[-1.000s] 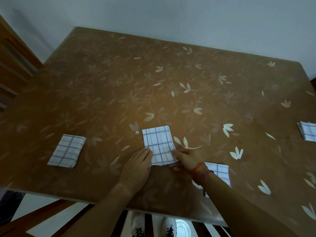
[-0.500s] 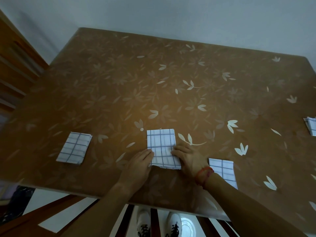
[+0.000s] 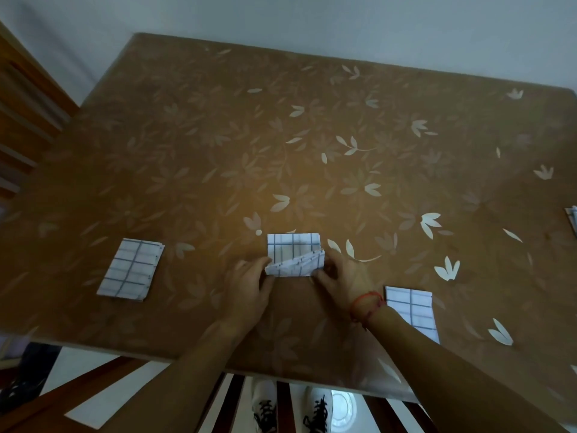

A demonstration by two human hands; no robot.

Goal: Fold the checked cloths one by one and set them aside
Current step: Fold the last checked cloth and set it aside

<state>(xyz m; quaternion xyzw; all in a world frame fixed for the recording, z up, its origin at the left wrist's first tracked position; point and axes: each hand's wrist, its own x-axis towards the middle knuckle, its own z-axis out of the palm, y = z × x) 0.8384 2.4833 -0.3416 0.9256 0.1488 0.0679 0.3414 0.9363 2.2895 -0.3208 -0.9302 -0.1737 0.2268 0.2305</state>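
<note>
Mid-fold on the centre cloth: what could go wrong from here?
The flap of the centre cloth pinched by the left hand and right hand sits skewed, so the fold may land crooked. The right forearm crosses the folded cloth near the front edge of the table; it could drag it off.

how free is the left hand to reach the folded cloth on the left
Probably yes: only bare table lies between the left hand and that folded checked cloth. It would first have to release the middle cloth its fingers pinch.
</note>
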